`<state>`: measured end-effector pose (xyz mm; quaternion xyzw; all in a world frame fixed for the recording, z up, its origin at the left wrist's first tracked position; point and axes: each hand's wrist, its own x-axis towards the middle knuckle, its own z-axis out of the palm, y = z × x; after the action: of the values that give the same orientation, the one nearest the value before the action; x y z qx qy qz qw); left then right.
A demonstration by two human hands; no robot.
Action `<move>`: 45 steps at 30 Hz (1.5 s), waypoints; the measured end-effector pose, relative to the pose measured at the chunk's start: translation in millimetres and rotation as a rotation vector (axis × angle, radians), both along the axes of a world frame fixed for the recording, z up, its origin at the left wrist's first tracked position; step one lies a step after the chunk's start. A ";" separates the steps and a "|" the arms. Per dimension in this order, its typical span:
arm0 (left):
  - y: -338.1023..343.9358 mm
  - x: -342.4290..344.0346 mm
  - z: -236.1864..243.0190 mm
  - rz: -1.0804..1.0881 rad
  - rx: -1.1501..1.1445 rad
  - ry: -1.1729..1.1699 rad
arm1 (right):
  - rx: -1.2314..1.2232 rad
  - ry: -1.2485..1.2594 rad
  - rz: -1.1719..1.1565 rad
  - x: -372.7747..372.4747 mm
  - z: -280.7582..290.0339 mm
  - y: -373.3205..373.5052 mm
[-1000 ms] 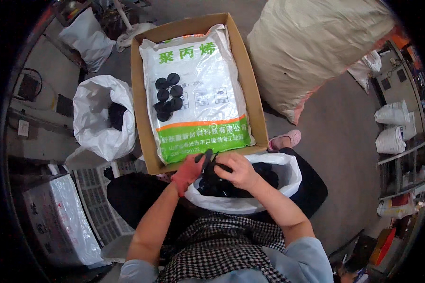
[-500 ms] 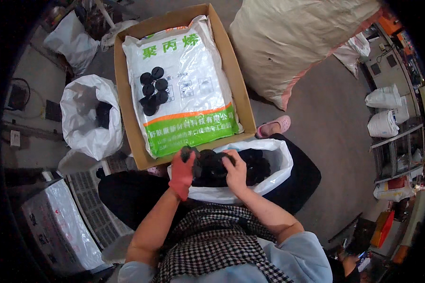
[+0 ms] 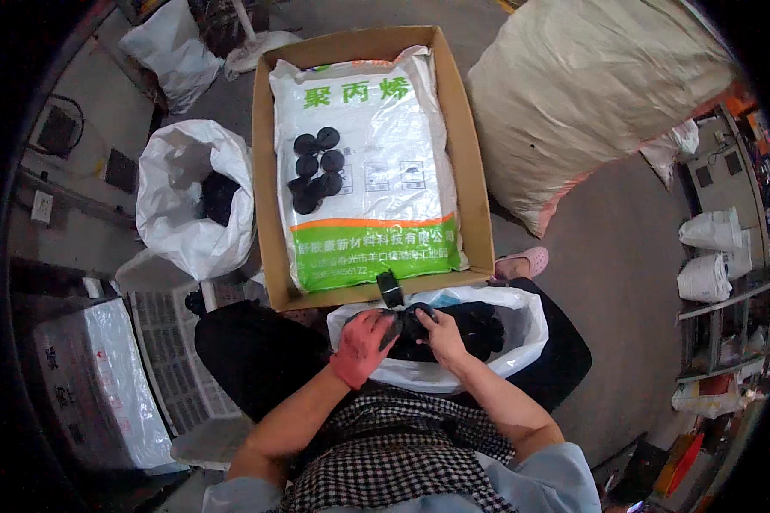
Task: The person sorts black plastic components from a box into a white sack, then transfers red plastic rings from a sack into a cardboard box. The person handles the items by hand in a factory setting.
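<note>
My left hand [image 3: 364,342], in a red glove, and my bare right hand [image 3: 439,336] meet over an open white bag [image 3: 518,351] between my legs, each closed on black plastic pieces [image 3: 415,318]. A narrow black piece [image 3: 390,289] sticks up between my fingers; I cannot make out what it is. More black pieces [image 3: 483,327] fill the bag. Beyond my hands a cardboard box [image 3: 472,171] holds a printed white and green sack [image 3: 398,128], with several round black caps [image 3: 328,138] lying on its left part.
At left stand a white bag [image 3: 171,222] with dark contents, a grey crate [image 3: 158,359] and a plastic-wrapped bundle [image 3: 94,385]. A large beige sack [image 3: 573,103] fills the upper right. Shelving with white sacks [image 3: 701,278] lines the right. A pink clog [image 3: 530,261] shows past the box.
The view has shifted slightly. Since half a second ago my left hand has moved lower and tipped inward, and the narrow black piece now rises above both hands.
</note>
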<state>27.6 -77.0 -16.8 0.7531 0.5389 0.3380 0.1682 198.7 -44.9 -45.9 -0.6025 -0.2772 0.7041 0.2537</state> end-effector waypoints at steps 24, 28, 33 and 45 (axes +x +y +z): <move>14.2 -54.4 -0.7 0.825 -0.348 -0.466 | 1.356 -0.699 0.808 -126.2 2.7 116.5; 32.4 -69.5 -19.7 0.706 -0.599 -0.985 | 1.824 -1.056 0.692 -204.8 -55.5 205.5; 34.2 -87.6 -17.5 0.778 -0.445 -1.280 | 1.057 -0.901 0.848 -212.4 -81.7 221.4; 37.4 -43.9 -0.8 0.614 -0.233 -0.112 | 0.456 0.247 0.584 -58.6 21.8 56.0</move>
<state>-16.3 -39.7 -17.5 0.5115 0.7656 0.3497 0.1728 140.1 11.0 -24.1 -0.3371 -0.5536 0.7344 0.2016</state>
